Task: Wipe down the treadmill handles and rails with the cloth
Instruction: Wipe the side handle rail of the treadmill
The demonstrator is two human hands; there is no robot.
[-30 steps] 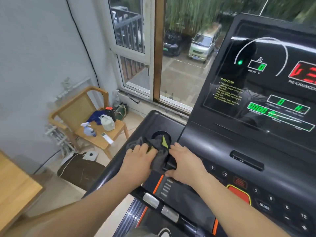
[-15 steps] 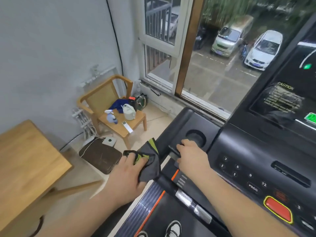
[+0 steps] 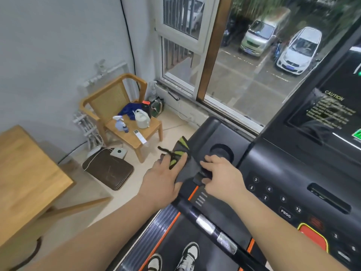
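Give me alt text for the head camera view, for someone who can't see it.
Seen from above, a person's left hand holds a grey and green cloth at the left edge of a black treadmill console, while the right hand rests on the console beside a cup holder. A wooden chair with bottles stands near the window.

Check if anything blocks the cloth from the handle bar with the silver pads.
Nothing visible does. The left hand holds the cloth at the console's left edge, and the handle bar below it lies bare. The right hand sits just right of the cloth.
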